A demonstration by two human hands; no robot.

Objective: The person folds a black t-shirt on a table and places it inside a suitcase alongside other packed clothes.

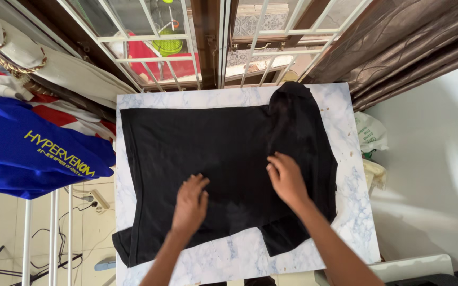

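Note:
A black t-shirt (208,153) lies spread flat across a white marbled table (356,212), its hem at the left and its sleeves at the right. My left hand (191,204) rests palm down on the shirt near its front edge, fingers together and holding nothing. My right hand (286,178) presses flat on the shirt's middle, to the right of the left hand. One sleeve (284,239) points toward me and the other sleeve (292,92) reaches the table's far edge.
A blue garment (22,153) hangs on a white drying rack (27,233) at the left. A barred window (186,42) and brown curtains (398,47) stand behind the table. A power strip (99,200) and cables lie on the floor at the left.

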